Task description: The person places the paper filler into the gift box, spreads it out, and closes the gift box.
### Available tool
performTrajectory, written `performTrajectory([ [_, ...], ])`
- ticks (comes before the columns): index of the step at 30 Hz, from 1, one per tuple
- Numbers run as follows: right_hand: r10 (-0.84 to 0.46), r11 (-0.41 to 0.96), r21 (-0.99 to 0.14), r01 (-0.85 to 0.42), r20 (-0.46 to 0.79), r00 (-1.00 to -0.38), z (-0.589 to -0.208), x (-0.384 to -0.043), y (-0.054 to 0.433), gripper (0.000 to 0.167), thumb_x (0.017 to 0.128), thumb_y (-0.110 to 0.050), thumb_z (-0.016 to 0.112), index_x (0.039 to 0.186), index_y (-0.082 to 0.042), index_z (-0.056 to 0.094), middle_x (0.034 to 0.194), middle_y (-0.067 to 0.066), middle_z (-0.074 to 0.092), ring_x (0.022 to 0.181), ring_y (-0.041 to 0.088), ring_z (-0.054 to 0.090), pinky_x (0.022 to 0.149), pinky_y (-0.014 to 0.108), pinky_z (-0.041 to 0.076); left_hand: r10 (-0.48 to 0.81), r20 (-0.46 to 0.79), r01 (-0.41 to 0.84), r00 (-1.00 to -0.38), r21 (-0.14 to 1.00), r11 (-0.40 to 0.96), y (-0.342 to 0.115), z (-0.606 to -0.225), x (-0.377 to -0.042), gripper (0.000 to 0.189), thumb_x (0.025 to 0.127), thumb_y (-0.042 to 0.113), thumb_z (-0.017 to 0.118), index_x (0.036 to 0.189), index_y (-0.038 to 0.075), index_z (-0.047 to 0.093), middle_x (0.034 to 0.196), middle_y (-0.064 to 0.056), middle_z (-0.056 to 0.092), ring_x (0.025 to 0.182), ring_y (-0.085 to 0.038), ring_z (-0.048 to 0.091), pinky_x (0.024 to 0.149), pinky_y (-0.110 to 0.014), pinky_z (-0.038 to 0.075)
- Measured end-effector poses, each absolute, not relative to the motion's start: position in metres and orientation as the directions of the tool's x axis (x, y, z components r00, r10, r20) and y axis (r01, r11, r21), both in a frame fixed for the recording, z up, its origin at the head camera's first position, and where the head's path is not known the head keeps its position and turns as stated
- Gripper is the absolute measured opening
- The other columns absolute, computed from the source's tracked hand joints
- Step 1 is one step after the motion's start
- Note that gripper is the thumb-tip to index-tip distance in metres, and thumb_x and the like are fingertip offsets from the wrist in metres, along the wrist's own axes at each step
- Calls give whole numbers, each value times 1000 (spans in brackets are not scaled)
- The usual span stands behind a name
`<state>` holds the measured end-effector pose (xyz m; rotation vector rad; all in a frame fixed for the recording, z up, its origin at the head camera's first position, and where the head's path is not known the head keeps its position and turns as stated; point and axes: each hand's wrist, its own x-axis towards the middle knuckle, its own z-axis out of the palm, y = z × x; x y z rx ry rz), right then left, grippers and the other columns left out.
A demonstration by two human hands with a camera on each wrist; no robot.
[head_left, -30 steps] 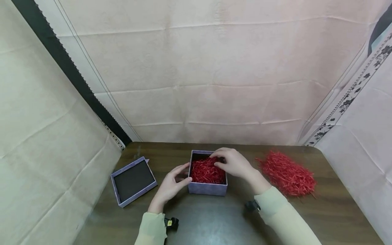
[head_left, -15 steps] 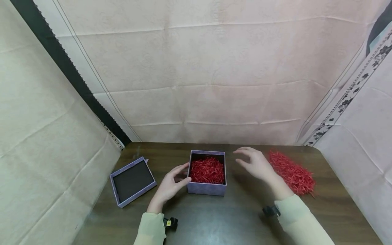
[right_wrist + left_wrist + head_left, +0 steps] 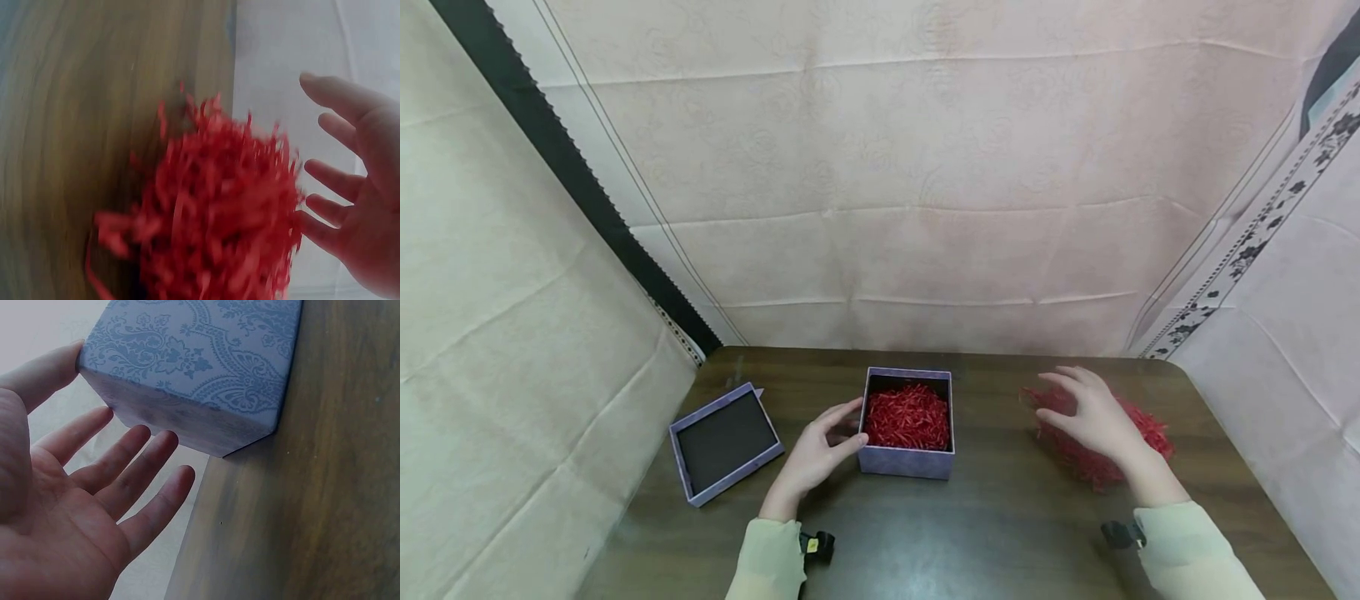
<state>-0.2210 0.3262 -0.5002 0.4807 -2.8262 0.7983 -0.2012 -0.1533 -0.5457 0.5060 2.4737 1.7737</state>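
Note:
A lavender box [image 3: 907, 463] with a dark inside stands on the table, partly filled with red shredded paper [image 3: 908, 417]. My left hand [image 3: 815, 454] rests its fingertips and thumb against the box's left side; the left wrist view shows the fingers spread beside a blue damask-patterned wall [image 3: 187, 350]. Over the heap of red shredded paper [image 3: 1138, 425] at the right hovers my right hand [image 3: 1093, 417], its fingers apart with nothing between them. In the right wrist view the heap [image 3: 219, 206] looks blurred, with the fingers spread close beside it.
The box's lid [image 3: 727, 446] lies upside down at the left, its black inside facing up. Brown wood shows on the table [image 3: 925, 533]. Pale cloth [image 3: 925, 183] hangs behind the table and along both sides.
My right hand has left the inside of the box and travelled right to the loose heap of shredded paper. The left hand has stayed at the box.

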Motion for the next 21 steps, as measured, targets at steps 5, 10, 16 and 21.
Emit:
performTrajectory([
  [5, -282, 815, -451, -365, 241, -929, -501, -218, 342, 66, 90, -34, 88, 146, -11, 63, 156, 30, 47, 149, 61, 27, 107, 86, 25, 287, 135, 223, -948, 928, 300, -154, -544, -201, 61, 100, 25, 80, 156, 20, 58, 155, -5, 57, 128, -27, 64, 102, -41, 54],
  [10, -281, 847, -414, -333, 183, -942, -500, -216, 354, 80, 84, -45, 91, 151, -15, 58, 160, 30, 42, 149, 66, 20, 103, 91, 20, 289, 127, 216, -949, 929, 302, -154, -544, -201, 62, 99, 26, 80, 156, 22, 58, 156, -2, 56, 129, -25, 63, 102, -40, 54],
  [16, -263, 884, -396, -250, 20, -964, -501, -212, 370, 110, 71, -54, 97, 162, -19, 44, 166, 33, 25, 148, 71, 11, 98, 96, 11, 288, 126, 215, -949, 928, 303, -154, -544, -200, 62, 99, 26, 80, 156, 21, 58, 155, -3, 56, 128, -26, 64, 102, -43, 54],
  [21, -259, 898, -381, -222, -48, -965, -507, -213, 380, 123, 61, -55, 101, 163, -20, 41, 167, 34, 22, 147, 70, 15, 96, 96, 14, 287, 128, 219, -949, 925, 310, -154, -544, -199, 62, 100, 28, 79, 157, 21, 57, 155, -4, 56, 128, -26, 64, 102, -43, 54],
])
